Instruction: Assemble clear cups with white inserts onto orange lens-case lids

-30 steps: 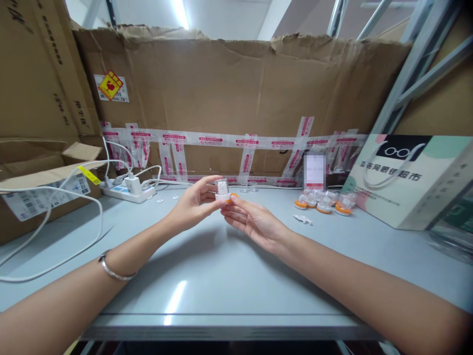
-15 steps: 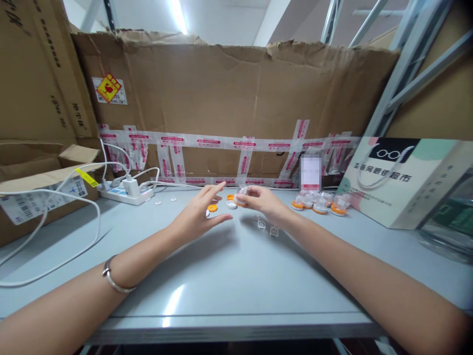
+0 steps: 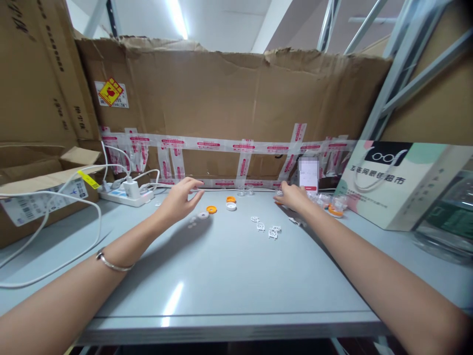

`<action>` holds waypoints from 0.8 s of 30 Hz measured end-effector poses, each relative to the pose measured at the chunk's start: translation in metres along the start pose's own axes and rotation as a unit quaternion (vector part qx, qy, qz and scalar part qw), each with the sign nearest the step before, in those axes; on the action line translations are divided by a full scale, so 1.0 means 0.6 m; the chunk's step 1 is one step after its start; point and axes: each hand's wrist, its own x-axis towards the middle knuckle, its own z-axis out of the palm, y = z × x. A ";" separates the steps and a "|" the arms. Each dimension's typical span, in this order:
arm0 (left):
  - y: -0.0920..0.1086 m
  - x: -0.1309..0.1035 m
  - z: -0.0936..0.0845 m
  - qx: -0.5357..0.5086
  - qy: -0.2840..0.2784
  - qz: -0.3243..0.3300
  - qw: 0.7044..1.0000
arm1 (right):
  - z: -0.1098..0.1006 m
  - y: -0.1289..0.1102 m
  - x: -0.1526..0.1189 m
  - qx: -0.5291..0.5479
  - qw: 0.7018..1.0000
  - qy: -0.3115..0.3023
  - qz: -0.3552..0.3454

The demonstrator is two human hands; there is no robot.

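Note:
My left hand [image 3: 180,199] hovers over the tabletop with thumb and fingers apart, holding nothing. Just right of it lie an orange ring [image 3: 211,209] and a white ring [image 3: 202,215], with small white bits beside them. My right hand [image 3: 294,197] is closed on a small round clear-topped case with an orange base [image 3: 278,201], mostly hidden by the fingers. Similar cases [image 3: 335,211] are grouped to the right of that hand. Between the hands sit another orange ring [image 3: 231,199], a white round piece [image 3: 231,206] and several white spoked parts [image 3: 260,227].
Clear cups [image 3: 246,191] stand at the back by a tall cardboard sheet [image 3: 221,93]. A phone [image 3: 309,175] leans there. On the left are a power strip [image 3: 127,196], cables and an open carton [image 3: 44,197]; on the right, a paper bag [image 3: 391,185] and a clear bottle [image 3: 449,222].
My right hand has carried the clear-topped case from the middle to the right, toward the group of cases. My left hand has drawn back to the left, uncovering the rings.

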 end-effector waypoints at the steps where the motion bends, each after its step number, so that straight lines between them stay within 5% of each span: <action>1: -0.007 0.003 -0.003 0.014 -0.002 -0.012 1.000 | 0.000 0.001 0.000 -0.018 1.000 -0.001 -0.004; 4: -0.029 0.009 -0.012 0.073 -0.039 -0.049 0.995 | -0.003 0.006 0.000 -0.057 0.998 -0.001 -0.005; 10: -0.075 0.015 -0.042 0.192 -0.234 -0.119 0.946 | -0.003 0.020 0.003 -0.097 0.995 -0.005 0.021; 17: -0.127 0.018 -0.072 0.267 -0.252 -0.177 0.913 | 0.007 0.036 0.013 -0.106 0.994 -0.001 0.022; 24: -0.165 0.010 -0.055 0.295 -0.256 -0.208 0.897 | -0.011 0.017 0.002 -0.090 0.991 0.097 -0.004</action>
